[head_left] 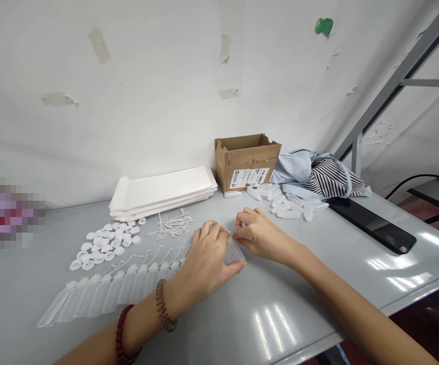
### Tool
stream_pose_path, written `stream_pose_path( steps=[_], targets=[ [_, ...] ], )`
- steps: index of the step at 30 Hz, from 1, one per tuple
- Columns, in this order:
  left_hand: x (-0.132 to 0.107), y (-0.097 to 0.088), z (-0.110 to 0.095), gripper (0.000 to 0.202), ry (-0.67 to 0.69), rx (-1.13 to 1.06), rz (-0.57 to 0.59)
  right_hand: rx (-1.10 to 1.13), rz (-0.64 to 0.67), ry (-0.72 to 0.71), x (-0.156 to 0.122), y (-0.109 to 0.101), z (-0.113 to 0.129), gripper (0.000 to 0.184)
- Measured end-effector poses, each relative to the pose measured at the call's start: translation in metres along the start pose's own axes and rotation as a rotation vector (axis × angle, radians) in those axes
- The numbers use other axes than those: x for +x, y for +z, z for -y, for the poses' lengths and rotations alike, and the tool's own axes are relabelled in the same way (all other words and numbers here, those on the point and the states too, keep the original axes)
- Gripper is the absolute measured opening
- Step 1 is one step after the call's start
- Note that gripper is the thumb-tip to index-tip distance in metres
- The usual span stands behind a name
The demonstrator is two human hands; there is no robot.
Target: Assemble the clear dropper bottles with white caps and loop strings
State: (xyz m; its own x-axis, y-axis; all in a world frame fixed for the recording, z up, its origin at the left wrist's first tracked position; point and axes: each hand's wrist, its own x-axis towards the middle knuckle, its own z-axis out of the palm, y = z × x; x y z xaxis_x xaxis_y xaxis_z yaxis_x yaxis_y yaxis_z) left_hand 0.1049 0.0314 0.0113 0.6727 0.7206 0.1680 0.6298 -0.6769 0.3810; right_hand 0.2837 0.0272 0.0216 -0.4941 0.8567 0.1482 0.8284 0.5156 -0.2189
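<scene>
No text can be read for certain. A white label (249, 178) is stuck low on the front of the cardboard box (232, 157), which stands at the far edge of the bench (299, 304), by the wall. It carries a dark round mark near its upper left corner and rows of black print, too small to make out. Further dark print on the cardboard above it is equally illegible.
</scene>
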Motion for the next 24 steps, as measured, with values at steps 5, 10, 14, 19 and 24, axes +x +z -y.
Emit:
stream_pose_path(
  steps=[5, 10, 14, 19, 24],
  targets=[
    [-0.002, 0.002, 0.001, 0.037, 0.024, 0.022, 0.010, 0.005, 0.030, 0.014, 0.001, 0.000, 0.002, 0.019],
    [-0.007, -0.004, -0.002, 0.045, 0.053, 0.038, -0.034, 0.015, 0.060, 0.030, 0.001, -0.002, 0.002, 0.016],
    [0.002, -0.028, 0.020, 0.034, -0.027, 0.231, -0.100, 0.044, 0.082, 0.041, 0.000, -0.008, 0.002, 0.016],
    [0.018, -0.064, 0.075, 0.033, -0.162, 0.357, -0.066, 0.178, 0.022, 0.058, -0.004, -0.019, -0.005, 0.021],
    [0.022, -0.071, 0.095, 0.028, -0.159, 0.449, 0.050, 0.068, -0.214, 0.232, -0.003, -0.020, -0.029, 0.018]
  ],
)
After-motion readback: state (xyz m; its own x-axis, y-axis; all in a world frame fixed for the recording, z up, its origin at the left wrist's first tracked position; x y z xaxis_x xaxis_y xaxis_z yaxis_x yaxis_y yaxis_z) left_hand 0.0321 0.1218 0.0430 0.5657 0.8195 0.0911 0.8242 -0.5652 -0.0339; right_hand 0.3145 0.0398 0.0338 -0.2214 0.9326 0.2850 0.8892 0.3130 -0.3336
